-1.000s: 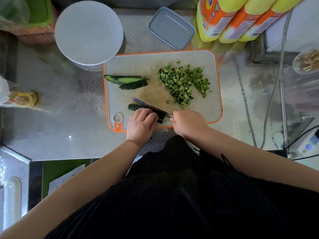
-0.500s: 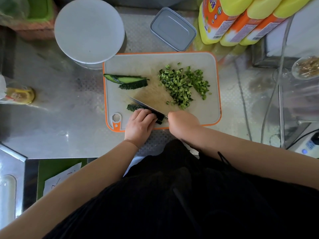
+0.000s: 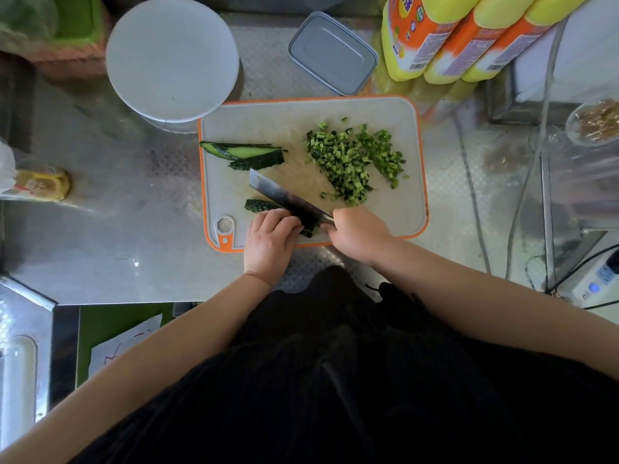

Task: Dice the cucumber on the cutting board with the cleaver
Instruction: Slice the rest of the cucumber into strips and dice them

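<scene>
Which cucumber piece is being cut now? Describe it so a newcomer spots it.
On the orange-rimmed cutting board, look at the near edge by the hands. The cucumber piece lies under the cleaver, held by the left hand; the other cucumber pieces lie untouched farther back.

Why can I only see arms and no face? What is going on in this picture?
The camera sits on the person's head and looks down, so you see only their arms and hands. They stand at a metal counter. On it lies an orange-edged cutting board. The right hand holds a cleaver. The left hand holds down a cucumber piece being cut. More cucumber pieces wait farther back, beside a pile of diced cucumber. Behind the board are a white bowl, a grey lidded box and yellow bottles.
</scene>
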